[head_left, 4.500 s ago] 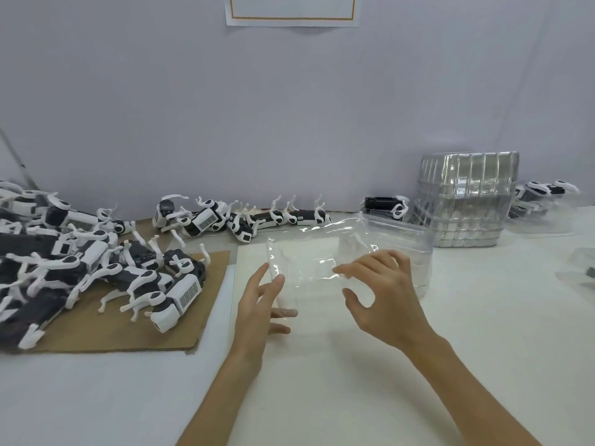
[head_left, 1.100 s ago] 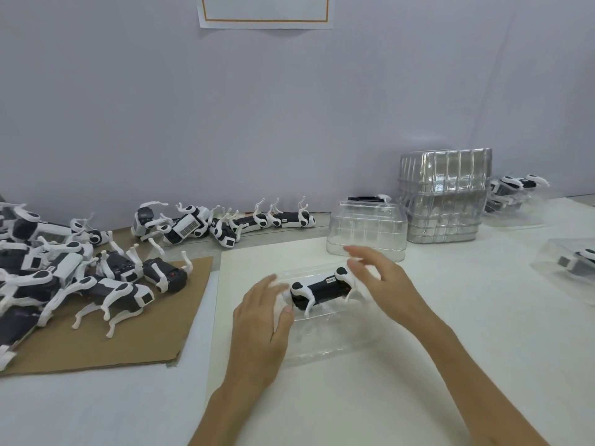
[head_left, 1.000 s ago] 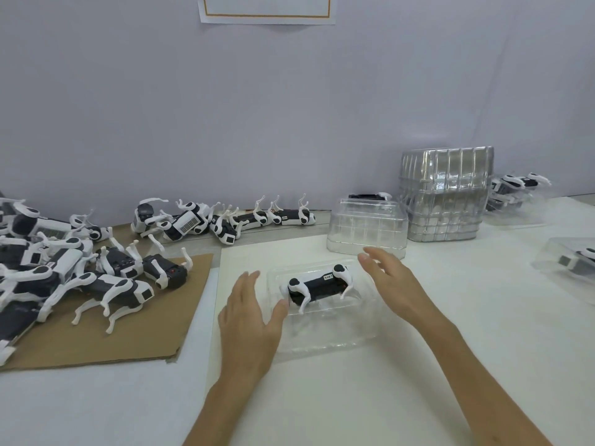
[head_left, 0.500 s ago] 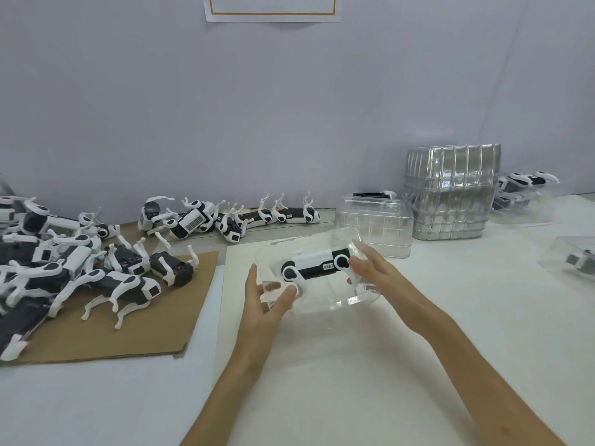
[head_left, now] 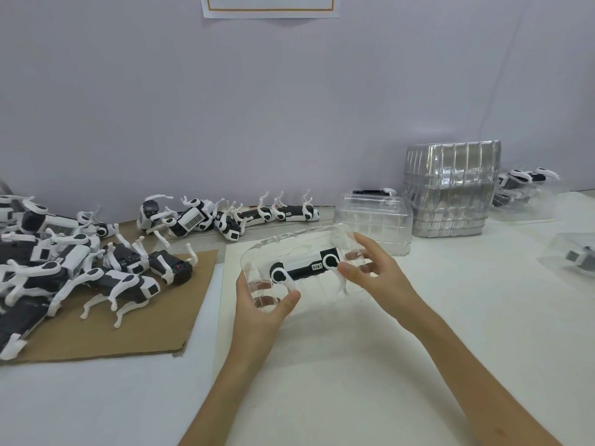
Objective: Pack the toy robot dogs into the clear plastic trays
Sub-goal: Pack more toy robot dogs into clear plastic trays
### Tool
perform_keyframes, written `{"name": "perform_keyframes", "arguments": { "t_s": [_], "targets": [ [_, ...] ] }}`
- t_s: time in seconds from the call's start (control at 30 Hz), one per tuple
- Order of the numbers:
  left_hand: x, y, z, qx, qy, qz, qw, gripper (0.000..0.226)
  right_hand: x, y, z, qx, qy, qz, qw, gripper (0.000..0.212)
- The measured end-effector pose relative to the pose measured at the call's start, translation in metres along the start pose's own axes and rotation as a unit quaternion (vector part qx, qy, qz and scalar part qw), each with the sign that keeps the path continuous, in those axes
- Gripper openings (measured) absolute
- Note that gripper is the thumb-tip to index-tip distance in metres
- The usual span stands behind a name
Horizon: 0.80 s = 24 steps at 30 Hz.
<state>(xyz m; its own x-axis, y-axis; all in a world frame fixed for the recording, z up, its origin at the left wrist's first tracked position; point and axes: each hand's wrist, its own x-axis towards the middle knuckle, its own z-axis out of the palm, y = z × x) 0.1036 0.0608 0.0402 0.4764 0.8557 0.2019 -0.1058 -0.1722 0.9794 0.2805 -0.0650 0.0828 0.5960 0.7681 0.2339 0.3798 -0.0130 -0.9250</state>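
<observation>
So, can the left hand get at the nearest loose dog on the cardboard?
Probably not yet: the left hand grips the clear tray holding a packed dog. The loose dog lies unobstructed to its left on the cardboard, so once freed, likely yes.

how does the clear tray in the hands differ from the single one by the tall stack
The held tray is gripped by the left hand and right hand; the single tray rests on the table untouched. The held tray contains a toy dog; the single tray looks empty. Both are clear plastic.

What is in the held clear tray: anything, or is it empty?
Not empty: one toy dog lies inside the tray, which the left hand and right hand grip.
</observation>
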Motion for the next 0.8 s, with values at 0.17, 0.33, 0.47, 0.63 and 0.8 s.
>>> {"name": "perform_keyframes", "arguments": {
  "t_s": [0.17,0.33,0.47,0.63,0.8],
  "targets": [
    [0.002,-0.007,-0.001,0.016,0.022,0.009,1.000,0.099,-0.003,-0.002,0.010,0.004,0.053,-0.005,0.999,0.054],
    [0.006,-0.008,-0.004,0.029,0.032,-0.006,0.999,0.098,-0.002,-0.001,0.008,0.017,0.002,0.002,1.000,0.055],
    [0.006,-0.006,-0.004,0.055,0.065,-0.018,0.996,0.100,-0.003,0.002,0.010,0.019,-0.007,0.016,1.000,0.058],
    [0.002,0.004,-0.004,0.043,0.045,-0.034,0.997,0.100,-0.001,0.001,0.012,0.022,-0.001,0.044,0.999,0.043],
    [0.005,0.011,-0.016,-0.056,0.046,-0.097,0.993,0.071,0.004,0.002,-0.005,0.050,-0.082,0.130,0.987,0.024]
  ]
}}
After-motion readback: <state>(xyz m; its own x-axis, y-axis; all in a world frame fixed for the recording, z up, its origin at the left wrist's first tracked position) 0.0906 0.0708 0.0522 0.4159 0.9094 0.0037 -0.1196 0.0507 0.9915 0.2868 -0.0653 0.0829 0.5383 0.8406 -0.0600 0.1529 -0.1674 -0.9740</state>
